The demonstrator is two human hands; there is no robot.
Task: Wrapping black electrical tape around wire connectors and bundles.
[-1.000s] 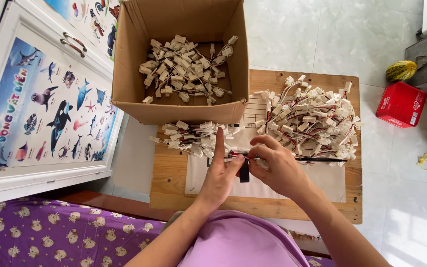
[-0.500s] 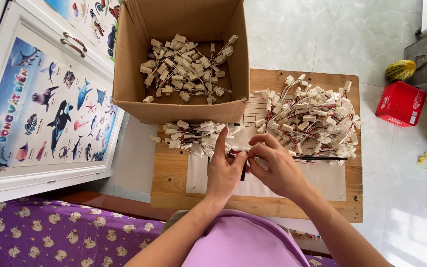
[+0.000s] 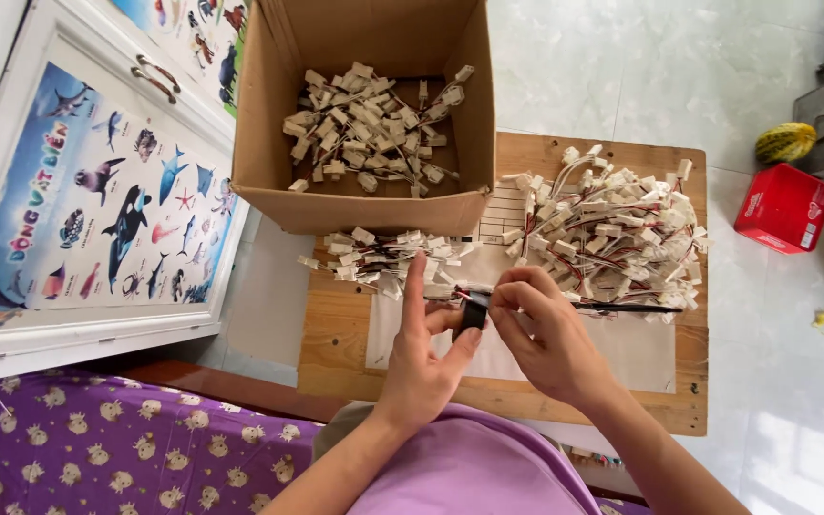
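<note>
Black tape roll (image 3: 472, 313) (pinched between left hand (image 3: 423, 358) and right hand (image 3: 545, 334)) could slip, snagging the near connector pile (image 3: 388, 259).

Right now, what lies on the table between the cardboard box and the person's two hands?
In the head view, a row of white connectors with wires lies between the cardboard box and the left hand and right hand.

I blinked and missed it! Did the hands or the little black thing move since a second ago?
Barely. The small black piece sits a touch higher between the left hand and right hand, both holding it as before. The left forefinger still points up. The cardboard box, connector pile and wooden board stayed put.
</note>
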